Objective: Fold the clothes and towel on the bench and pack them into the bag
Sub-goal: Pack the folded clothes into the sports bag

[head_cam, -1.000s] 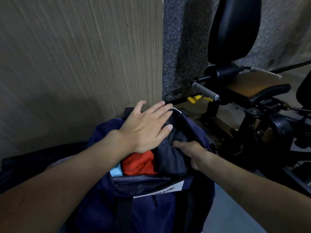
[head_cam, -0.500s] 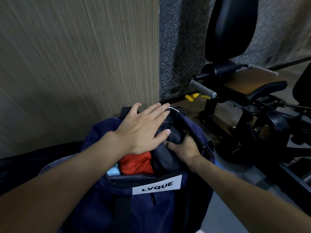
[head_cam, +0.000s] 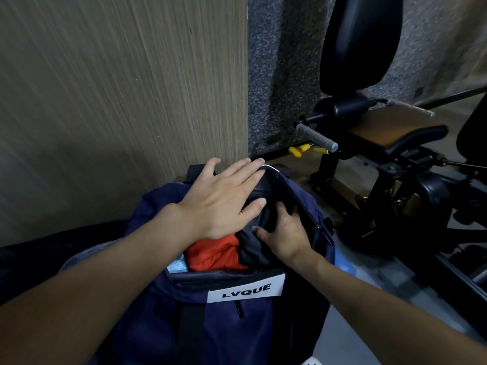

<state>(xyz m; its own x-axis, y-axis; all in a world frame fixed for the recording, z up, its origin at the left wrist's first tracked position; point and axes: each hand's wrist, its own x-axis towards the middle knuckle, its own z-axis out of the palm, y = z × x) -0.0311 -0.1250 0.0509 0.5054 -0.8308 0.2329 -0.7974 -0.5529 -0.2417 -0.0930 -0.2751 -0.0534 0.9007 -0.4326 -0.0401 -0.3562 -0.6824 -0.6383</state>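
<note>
While the left hand (head_cam: 224, 198) is lying flat, fingers straight, on the navy bag (head_cam: 237, 325), the right hand (head_cam: 286, 233) is gripping a dark garment (head_cam: 251, 247) (orange cloth (head_cam: 213, 251) beside it) inside.

The navy bag (head_cam: 237, 325) is sitting unzipped beneath the left hand (head_cam: 221, 196); inside, an orange garment (head_cam: 213, 252) is lying beside a dark garment (head_cam: 253, 248) bunching in the right hand (head_cam: 284, 233).

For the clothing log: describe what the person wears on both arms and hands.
Nothing is worn on either. The left hand and right hand are bare: no gloves, rings or wristbands show. The left forearm and right forearm are bare as far as the picture reaches, with no sleeve, watch or marking in view.
</note>
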